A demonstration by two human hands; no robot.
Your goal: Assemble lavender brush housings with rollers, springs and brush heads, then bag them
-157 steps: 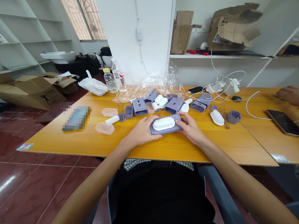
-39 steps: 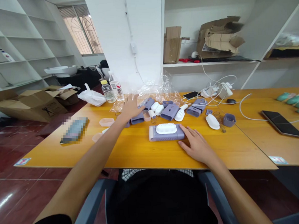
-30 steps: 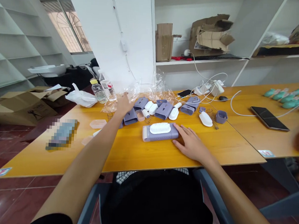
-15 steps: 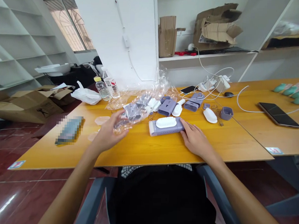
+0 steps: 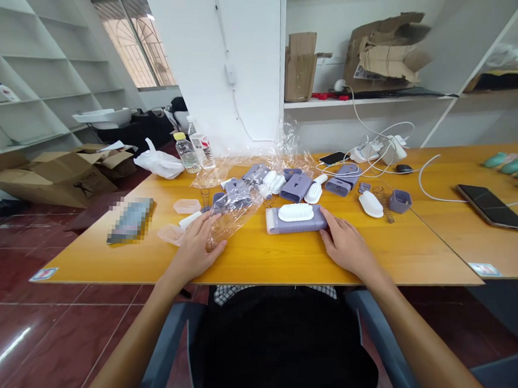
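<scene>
My left hand [image 5: 195, 251] sits near the table's front edge, its fingers on a crumpled clear plastic film [image 5: 236, 207] that stretches up over several lilac plastic parts [image 5: 237, 191]. My right hand [image 5: 345, 242] rests with its fingertips against the right end of a lilac-grey housing [image 5: 294, 222], which lies flat and carries a white bristled insert [image 5: 295, 213]. Close to my left hand are pale pink translucent cups [image 5: 170, 234] and a white cylinder [image 5: 190, 220]. Coil springs [image 5: 384, 203] and a white oval cover [image 5: 370, 203] lie to the right of my right hand.
The yellow wooden table [image 5: 281, 264] has a front edge just past my hands. Water bottles [image 5: 187, 153] and a white bag [image 5: 159, 162] stand at the far left. Tangled white cables [image 5: 374, 156] and a phone [image 5: 490, 207] lie to the right.
My left hand has come down and toward me, bringing the clear film lower and spreading it over the lilac parts. My right hand and the housing stay nearly in place.
</scene>
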